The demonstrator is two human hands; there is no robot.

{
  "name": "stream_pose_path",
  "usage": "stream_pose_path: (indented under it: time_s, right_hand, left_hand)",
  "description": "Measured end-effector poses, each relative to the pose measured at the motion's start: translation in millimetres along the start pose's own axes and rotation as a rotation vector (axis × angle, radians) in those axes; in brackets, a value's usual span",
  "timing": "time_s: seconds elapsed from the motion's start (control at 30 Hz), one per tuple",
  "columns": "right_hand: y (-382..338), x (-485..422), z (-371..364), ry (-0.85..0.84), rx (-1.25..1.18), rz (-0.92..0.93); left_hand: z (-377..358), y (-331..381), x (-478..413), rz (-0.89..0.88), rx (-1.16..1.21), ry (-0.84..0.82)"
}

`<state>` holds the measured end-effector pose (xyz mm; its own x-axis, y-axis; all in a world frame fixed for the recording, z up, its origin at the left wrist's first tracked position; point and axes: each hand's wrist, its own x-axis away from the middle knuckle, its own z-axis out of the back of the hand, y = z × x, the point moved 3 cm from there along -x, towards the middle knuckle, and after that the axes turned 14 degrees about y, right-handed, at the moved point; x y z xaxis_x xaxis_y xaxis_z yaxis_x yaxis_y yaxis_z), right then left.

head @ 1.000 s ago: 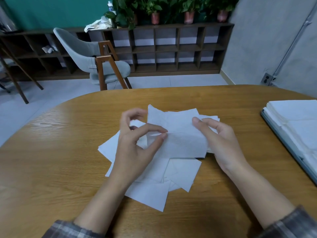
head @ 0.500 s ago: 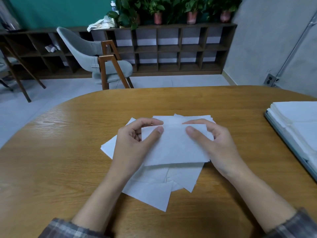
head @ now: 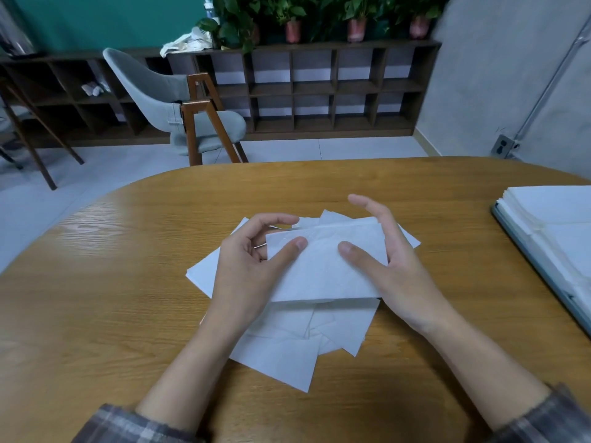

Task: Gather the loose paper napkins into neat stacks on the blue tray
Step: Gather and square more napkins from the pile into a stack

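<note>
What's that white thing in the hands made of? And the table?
The napkin looks like thin, matte tissue paper: faintly embossed and crinkly. The table looks like wood or wood veneer with a glossy coat: grain lines show and light shines off it.

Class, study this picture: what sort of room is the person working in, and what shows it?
Probably an office lounge or meeting room: a big oval wooden table, a low cubby shelf unit along the wall with potted plants on top, and a grey upholstered chair.
</note>
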<state>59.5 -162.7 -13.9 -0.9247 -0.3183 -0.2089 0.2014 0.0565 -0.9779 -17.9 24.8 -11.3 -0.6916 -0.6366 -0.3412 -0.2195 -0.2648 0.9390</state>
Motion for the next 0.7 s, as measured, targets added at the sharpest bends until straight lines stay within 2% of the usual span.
stream_pose_path:
  time_s: [0.2, 0.3, 0.4, 0.5, 0.57, 0.7]
  right_hand:
    - [0, -1, 3, 0.008, -0.03, 0.04]
    - [-2, -2, 6, 0.035, -0.069, 0.054]
    - [2, -6, 9, 0.052, -0.042, 0.051]
    - [4, -6, 11, -0.094, -0.131, -0.014]
    - [3, -7, 10, -0.153, -0.083, 0.007]
    - [11, -13, 18, 0.057, 0.15, 0.064]
  left_hand:
    - [4, -4, -2, -0.021, -0.084, 0.026]
    - [4, -1, 1, 0.107, -0.079, -0.045]
    - [1, 4, 4, 0.248, 0.071, -0.156]
    - [1, 5, 4, 0.174, 0.075, -0.091]
    - [1, 2, 3, 0.109, 0.04, -0.062]
    - [1, -10, 2, -0.11, -0.275, -0.09]
